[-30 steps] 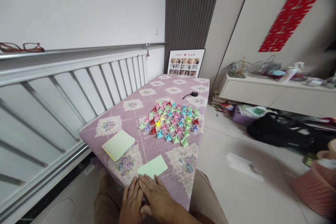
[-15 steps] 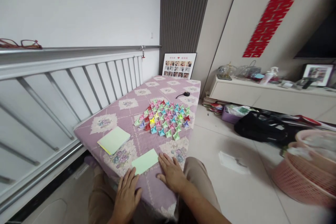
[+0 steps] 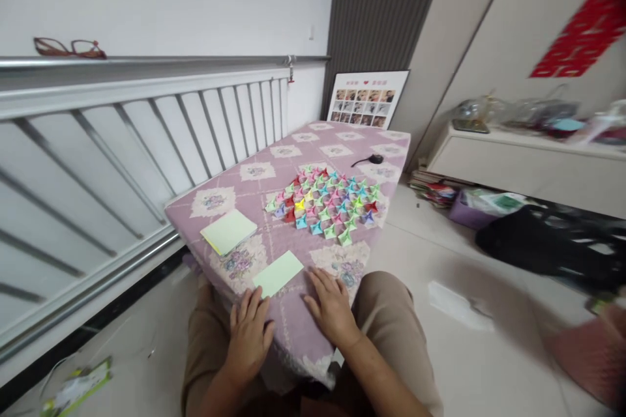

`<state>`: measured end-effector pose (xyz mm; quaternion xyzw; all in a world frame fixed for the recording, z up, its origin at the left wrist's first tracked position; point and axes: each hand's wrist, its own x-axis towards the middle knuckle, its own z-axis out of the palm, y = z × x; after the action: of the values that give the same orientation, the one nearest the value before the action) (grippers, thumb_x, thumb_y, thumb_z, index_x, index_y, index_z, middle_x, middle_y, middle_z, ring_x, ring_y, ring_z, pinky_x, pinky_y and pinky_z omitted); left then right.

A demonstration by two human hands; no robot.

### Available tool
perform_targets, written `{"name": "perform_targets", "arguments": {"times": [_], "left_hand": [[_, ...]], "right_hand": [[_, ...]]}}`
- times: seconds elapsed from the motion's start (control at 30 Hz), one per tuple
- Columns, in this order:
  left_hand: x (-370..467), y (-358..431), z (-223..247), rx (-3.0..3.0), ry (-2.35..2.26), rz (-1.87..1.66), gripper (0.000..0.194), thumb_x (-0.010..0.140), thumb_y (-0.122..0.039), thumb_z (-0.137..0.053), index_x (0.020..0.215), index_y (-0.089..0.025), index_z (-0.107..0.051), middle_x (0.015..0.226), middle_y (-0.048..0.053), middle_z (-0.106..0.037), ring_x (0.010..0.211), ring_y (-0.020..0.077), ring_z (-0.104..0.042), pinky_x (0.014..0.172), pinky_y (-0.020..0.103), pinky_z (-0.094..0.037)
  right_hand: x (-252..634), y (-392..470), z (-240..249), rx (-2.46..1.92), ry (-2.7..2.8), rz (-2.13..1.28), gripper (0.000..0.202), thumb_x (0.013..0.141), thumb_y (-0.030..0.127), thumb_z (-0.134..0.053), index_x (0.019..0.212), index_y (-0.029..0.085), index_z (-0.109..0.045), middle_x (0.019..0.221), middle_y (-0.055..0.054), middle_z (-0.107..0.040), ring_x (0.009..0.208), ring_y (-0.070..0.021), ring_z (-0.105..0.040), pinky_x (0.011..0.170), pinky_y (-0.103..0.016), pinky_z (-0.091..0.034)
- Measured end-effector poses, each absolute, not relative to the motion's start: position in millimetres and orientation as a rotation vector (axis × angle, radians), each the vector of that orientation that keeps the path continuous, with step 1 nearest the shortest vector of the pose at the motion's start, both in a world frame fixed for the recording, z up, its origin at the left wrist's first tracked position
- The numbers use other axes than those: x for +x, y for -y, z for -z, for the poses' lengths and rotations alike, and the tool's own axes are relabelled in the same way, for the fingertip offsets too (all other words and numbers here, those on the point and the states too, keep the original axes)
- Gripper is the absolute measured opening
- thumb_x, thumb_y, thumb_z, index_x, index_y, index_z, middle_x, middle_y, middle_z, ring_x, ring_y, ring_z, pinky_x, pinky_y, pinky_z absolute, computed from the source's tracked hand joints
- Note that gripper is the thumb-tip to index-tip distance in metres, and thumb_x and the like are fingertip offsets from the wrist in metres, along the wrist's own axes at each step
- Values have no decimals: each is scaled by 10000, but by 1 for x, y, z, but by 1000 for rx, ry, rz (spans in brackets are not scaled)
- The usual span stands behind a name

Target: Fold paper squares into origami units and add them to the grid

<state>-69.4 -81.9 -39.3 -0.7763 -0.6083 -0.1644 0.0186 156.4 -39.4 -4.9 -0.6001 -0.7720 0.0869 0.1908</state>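
A pale green sheet of paper (image 3: 278, 273), folded to an oblong, lies flat near the front of the table. My left hand (image 3: 250, 332) rests at its lower left corner, fingers stretched out and the fingertips at the paper's edge. Just off the right end of the sheet, my right hand (image 3: 331, 306) lies flat on the cloth with fingers spread. Neither hand holds anything. A stack of square paper (image 3: 229, 232), light green on top with yellow showing beneath, sits to the left. Beyond are several small folded paper pieces (image 3: 323, 204) in many colours, set out in rows.
A purple patterned cloth (image 3: 257, 171) covers the table. A black corded object (image 3: 375, 159) lies toward its far right. A white railing (image 3: 161, 143) runs along the left, and a framed photo board (image 3: 366, 101) leans at the back. A black bag (image 3: 548, 241) lies on the floor at right.
The camera view has turned, so the table sits further right and higher. My right hand has drawn slightly away from the folded sheet's right end. The left hand stays near its lower left corner.
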Motion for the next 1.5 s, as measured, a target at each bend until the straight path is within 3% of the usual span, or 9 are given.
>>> {"name": "perform_targets", "arguments": {"times": [0.17, 0.3, 0.47, 0.57, 0.73, 1.0, 1.33, 1.5], "left_hand": [[-41, 97, 31, -2447, 1966, 439, 470, 860, -188, -460, 1326, -237, -482, 1469, 93, -381, 1358, 312, -273, 1036, 623, -245], [-32, 102, 29, -2470, 1987, 422, 512, 843, -220, -501, 1352, -220, -451, 1471, 121, -369, 1353, 331, -267, 1041, 628, -224], [-42, 100, 20, -2539, 1976, 486, 393, 850, -227, -515, 1243, -242, -529, 1371, 96, -493, 1296, 292, -365, 1062, 607, -201], [-51, 93, 13, -2535, 2004, 657, 291, 857, -211, -501, 1139, -223, -572, 1217, 74, -597, 1191, 250, -473, 1056, 545, -273], [-56, 67, 4, -2612, 1835, 705, 267, 857, -181, -505, 1117, -176, -571, 1198, 90, -567, 1153, 225, -482, 1020, 423, -376], [-53, 42, -6, -2734, 1589, 159, 145, 900, -292, -511, 946, -178, -589, 1049, 54, -593, 1006, 238, -504, 894, 402, -411], [-47, 45, -6, -2735, 1513, 127, 154, 923, -271, -457, 915, -175, -577, 961, 46, -612, 901, 211, -526, 803, 374, -400], [-26, 61, -13, -2765, 1562, 174, 141, 904, -287, -486, 930, -185, -580, 917, 49, -616, 861, 207, -542, 780, 364, -407]], "right_hand": [[143, 48, 8, -1341, 2312, -236, 412, 900, 280, -484, 1308, 232, -512, 1349, -102, -532, 1280, -236, -431, 1072, -472, -249], [135, 49, 6, -1258, 2436, -406, 448, 890, 322, -521, 1331, 250, -488, 1350, -82, -536, 1285, -240, -423, 1080, -478, -226], [133, 45, 1, -1296, 2454, -466, 408, 891, 351, -524, 1288, 262, -528, 1340, -73, -541, 1275, -241, -422, 1063, -472, -242], [134, 44, 1, -1296, 2435, -451, 360, 898, 339, -507, 1247, 267, -562, 1315, -70, -560, 1257, -237, -439, 1051, -465, -258], [137, 42, 5, -1258, 2419, -461, 351, 889, 306, -508, 1234, 277, -567, 1310, -54, -566, 1254, -231, -449, 1049, -461, -267], [141, 39, 10, -1227, 2289, -537, 283, 883, 283, -503, 1135, 238, -623, 1214, -75, -626, 1181, -244, -517, 1032, -471, -316], [141, 38, 23, -1182, 2025, -515, 275, 871, 222, -490, 1116, 189, -611, 1118, -127, -613, 1058, -236, -572, 923, -404, -482], [143, 36, 31, -1153, 2025, -332, 275, 848, 139, -469, 1065, 167, -636, 1059, -131, -609, 1008, -240, -581, 867, -405, -522]]}}
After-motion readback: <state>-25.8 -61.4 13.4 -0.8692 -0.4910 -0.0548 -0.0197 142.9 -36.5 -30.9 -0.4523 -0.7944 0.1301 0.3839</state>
